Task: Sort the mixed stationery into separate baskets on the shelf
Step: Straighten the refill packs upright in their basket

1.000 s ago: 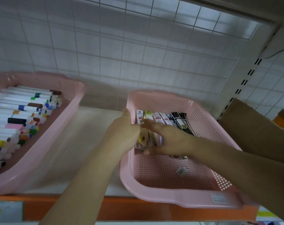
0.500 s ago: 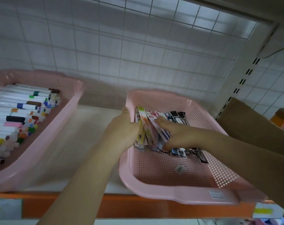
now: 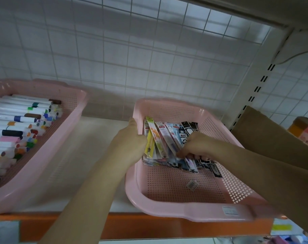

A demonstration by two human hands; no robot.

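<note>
Both hands work inside the right-hand pink basket (image 3: 193, 211): the left hand (image 3: 130, 145) lies over the basket's left wall with its fingers curled down against the leaning stack of packets (image 3: 163, 143), though whether they pinch a packet cannot be told; the right hand (image 3: 199, 145) is bent at the knuckles, fingertips pressed closed onto the lower ends of the packets near the middle of the row. Packets are long, narrow, flat sleeves of glossy plastic standing on edge and tilted leftward, filling the back half of the basket; a yellow one (image 3: 150, 138) is nearest the left hand, pale pink and white ones follow, and black ones (image 3: 189, 126) sit at the right end. Their printing is too small to read. Basket walls and floor are rigid plastic pierced with a fine square grid; a loose barcode sticker (image 3: 192, 184) lies on the bare floor, and a white label (image 3: 229, 210) on the front rim is illegible. To the left, well apart, a second pink basket (image 3: 49, 152) holds rows of white cylindrical markers (image 3: 18, 120) with coloured caps. Both baskets rest on a white shelf (image 3: 90, 155) with an orange front edge (image 3: 146, 228), backed by a white wire grid (image 3: 132, 50). A brown cardboard box (image 3: 265, 136) stands at right.
</note>
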